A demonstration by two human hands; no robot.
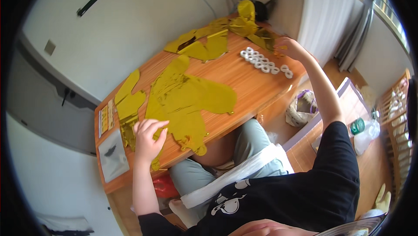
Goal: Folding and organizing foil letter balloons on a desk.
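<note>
A flat, deflated gold foil balloon (187,96) lies spread over the middle of the wooden table. Close to its left edge hovers my left hand (150,138), fingers apart and holding nothing. More gold foil pieces (128,101) lie flat to the left of it. My right hand (291,48) is stretched out to the far right corner, its fingers closed at the edge of another crumpled gold foil balloon (263,39); the fingertips are partly hidden. Small white rolls (261,60) stand in rows just nearer than that hand.
Further gold foil (200,46) lies along the wall side of the wooden table (244,88). A clear plastic packet (114,153) rests at the left end. On the right floor are a bag (301,108) and a green container (357,126). A white strip (237,175) crosses my lap.
</note>
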